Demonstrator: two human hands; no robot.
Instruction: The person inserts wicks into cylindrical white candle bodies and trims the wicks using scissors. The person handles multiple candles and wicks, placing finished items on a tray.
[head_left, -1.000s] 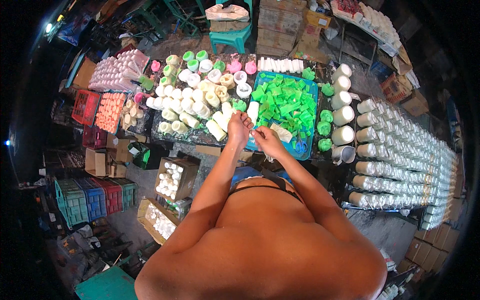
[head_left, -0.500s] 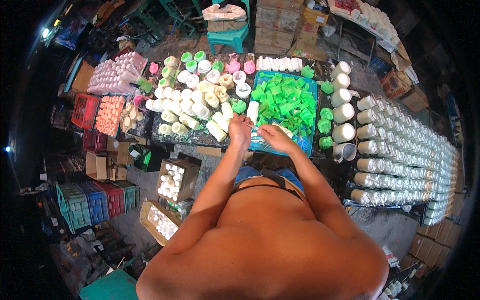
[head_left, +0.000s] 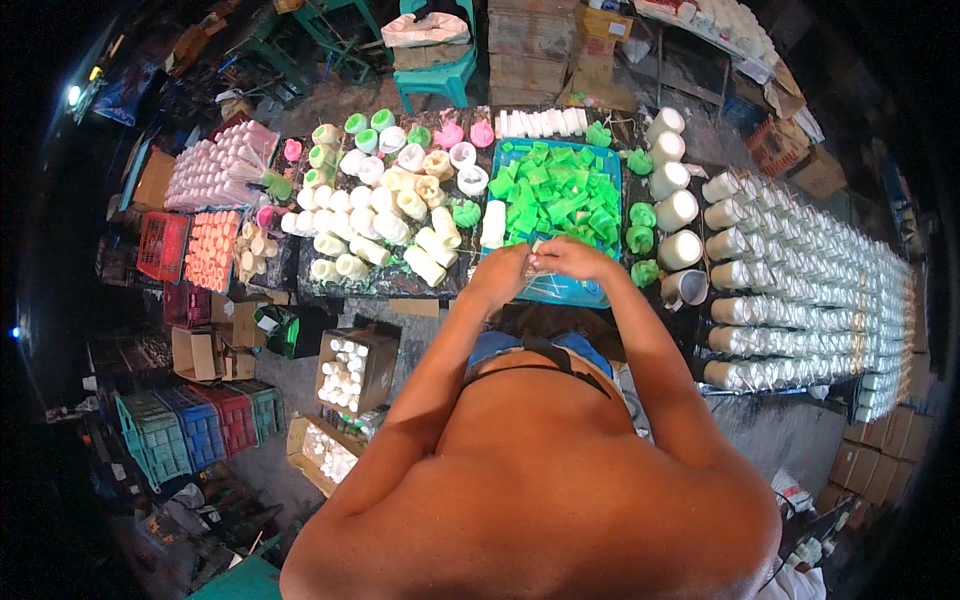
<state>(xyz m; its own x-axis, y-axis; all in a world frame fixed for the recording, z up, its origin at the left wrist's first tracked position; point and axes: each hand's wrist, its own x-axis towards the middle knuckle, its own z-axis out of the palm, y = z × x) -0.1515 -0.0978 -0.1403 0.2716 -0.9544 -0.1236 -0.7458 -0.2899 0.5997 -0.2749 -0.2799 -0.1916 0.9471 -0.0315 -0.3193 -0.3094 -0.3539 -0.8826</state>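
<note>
Both my hands meet over the near edge of a blue tray (head_left: 500,157). My left hand (head_left: 504,271) is closed, its fingertips pinched toward those of my right hand (head_left: 571,258), which is closed too. Whatever small thing sits between the fingertips is mostly hidden; I cannot make it out. Just below them, thin white strands (head_left: 543,284) lie in the tray. Beyond my hands the tray holds a heap of bright green flat wax-like pieces (head_left: 558,195). A pale cylinder (head_left: 493,224) stands at the tray's left side, close to my left hand.
Left of the tray are rows of white cylinders (head_left: 360,222) and pale cups. Larger white cylinders (head_left: 678,210) and green lumps (head_left: 641,240) line its right side. Many wrapped white cylinders (head_left: 760,270) fill the far right. An open carton (head_left: 375,370) sits on the floor at left.
My hands have shifted right along the tray's near edge and drawn closer together. The thin strand that showed between them is now hidden. The view has shifted slightly.
</note>
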